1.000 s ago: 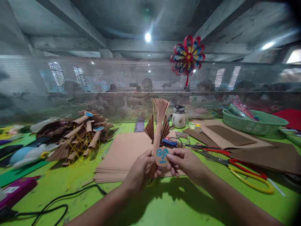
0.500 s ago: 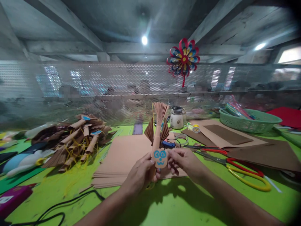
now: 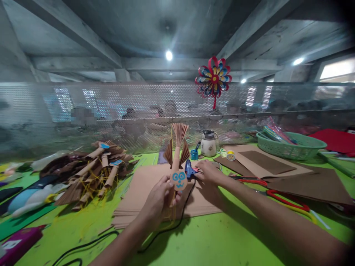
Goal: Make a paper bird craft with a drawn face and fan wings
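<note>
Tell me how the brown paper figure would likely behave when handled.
The paper figure is probably light, being rolled and pleated paper held up by the left hand alone. Its thin pleated fans would likely crush easily. The rolled tube seems stiffer, rising above the left hand without visible sagging.

Red-petaled flower [image 3: 214, 78] at mesh screen [image 3: 149, 98]; jug [image 3: 208, 146] left of green basket [image 3: 291, 149].

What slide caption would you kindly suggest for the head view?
Left hand holding a paper figure, right hand on a blue glue gun.
</note>
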A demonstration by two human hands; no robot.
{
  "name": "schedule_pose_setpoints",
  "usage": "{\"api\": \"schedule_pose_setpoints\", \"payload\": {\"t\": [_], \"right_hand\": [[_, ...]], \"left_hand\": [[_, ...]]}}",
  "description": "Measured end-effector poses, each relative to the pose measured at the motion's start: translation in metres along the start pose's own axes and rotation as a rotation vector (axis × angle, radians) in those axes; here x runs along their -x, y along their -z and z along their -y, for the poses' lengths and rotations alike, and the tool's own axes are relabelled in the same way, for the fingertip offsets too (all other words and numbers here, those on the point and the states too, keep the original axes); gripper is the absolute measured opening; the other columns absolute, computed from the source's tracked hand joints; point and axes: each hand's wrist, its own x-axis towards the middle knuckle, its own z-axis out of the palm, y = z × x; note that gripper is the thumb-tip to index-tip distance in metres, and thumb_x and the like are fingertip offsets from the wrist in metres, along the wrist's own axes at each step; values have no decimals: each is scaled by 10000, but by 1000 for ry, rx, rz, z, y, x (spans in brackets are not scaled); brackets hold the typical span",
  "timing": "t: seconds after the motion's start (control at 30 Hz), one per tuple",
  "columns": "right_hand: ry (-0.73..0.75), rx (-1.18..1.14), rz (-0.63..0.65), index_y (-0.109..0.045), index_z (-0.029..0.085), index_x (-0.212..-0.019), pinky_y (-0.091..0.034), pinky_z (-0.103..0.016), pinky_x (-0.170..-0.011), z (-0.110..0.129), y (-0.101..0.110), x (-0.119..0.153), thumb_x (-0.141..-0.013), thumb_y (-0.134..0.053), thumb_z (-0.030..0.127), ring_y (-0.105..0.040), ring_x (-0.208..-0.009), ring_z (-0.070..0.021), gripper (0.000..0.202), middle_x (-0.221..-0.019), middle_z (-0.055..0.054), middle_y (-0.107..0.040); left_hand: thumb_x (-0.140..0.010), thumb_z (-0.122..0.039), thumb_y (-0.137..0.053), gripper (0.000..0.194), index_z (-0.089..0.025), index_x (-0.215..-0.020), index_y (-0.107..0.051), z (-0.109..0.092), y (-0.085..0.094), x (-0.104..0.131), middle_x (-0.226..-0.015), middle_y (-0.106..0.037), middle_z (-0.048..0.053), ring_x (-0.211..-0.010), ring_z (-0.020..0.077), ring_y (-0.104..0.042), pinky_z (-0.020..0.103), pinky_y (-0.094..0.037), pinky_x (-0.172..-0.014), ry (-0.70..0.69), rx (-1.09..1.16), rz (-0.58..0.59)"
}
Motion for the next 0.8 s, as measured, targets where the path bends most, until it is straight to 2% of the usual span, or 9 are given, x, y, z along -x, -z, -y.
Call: {"api": "schedule_pose_setpoints", "payload": {"t": [0.17,0.23,0.33,0.47,0.53,0.63,0.7,0.77,0.8], "right_hand": [[-7,285,65,-657,142,-1048,-383,-484,-988,8,-29,-11,-841,-679,321,-535,-1146,-283,275,-1173,-105,-632],[-10,329,44,-659,115,-1065,-365,-497,-989,8,-36,-11,-828,-666,269,-505,-1166,-324,283,-1188,-157,-619],[-4,319,-2,-699,70,-971,-348,-475,-972,6,-43,-11,-751,-634,139,-479,-1149,-378,240,-1138,-240,-623],[-1,203,-74,-707,88,-936,-372,-429,-960,-1,-43,-12,-718,-580,82,-513,-1094,-337,253,-1085,-200,-631],[-2,106,-106,-697,102,-976,-403,-416,-945,-4,-35,-9,-705,-577,89,-538,-1065,-315,297,-1077,-167,-636],[-15,-71,-131,-657,120,-1097,-448,-416,-921,-6,-11,4,-724,-576,122,-580,-1049,-298,382,-1110,-141,-650],[-28,-202,-103,-647,113,-1100,-506,-402,-801,-4,9,20,-839,-523,214,-643,-919,-280,306,-1000,-138,-687],[-13,-364,-67,-624,134,-1144,-527,-364,-712,0,30,40,-964,-403,347,-673,-846,-247,356,-1025,-139,-693],[-13,-619,-58,-632,138,-1130,-522,-368,-719,3,38,50,-970,-434,392,-671,-854,-250,359,-1053,-154,-688]], "left_hand": [[-755,-246,-639,302,-172,-1032,-542,-3,1,-1,-764,-650,12,-604,114,-603,179,-451,-534,-44,15,-28],[-750,-263,-654,323,-174,-1036,-533,-3,2,-1,-758,-649,10,-585,113,-599,184,-449,-529,-57,15,-26],[-759,-280,-652,333,-179,-1045,-515,-2,3,-1,-747,-644,11,-586,121,-600,194,-449,-535,-85,18,-17],[-791,-328,-645,337,-194,-1063,-499,3,7,-4,-722,-633,7,-604,132,-608,193,-442,-533,-123,28,-16],[-782,-339,-662,361,-205,-1069,-486,6,9,-6,-728,-631,1,-598,131,-605,200,-449,-540,-131,37,-19],[-784,-345,-656,378,-207,-1084,-471,9,11,-8,-714,-618,-9,-591,131,-599,218,-463,-564,-134,48,-25],[-796,-347,-637,371,-203,-1090,-464,10,11,-8,-696,-605,-15,-588,127,-589,216,-457,-568,-131,53,-27],[-810,-345,-618,366,-204,-1104,-452,11,10,-7,-694,-598,-19,-591,120,-576,211,-447,-570,-130,56,-26],[-817,-343,-608,362,-204,-1109,-446,11,10,-6,-696,-597,-20,-593,117,-570,211,-443,-573,-131,55,-26]]}}
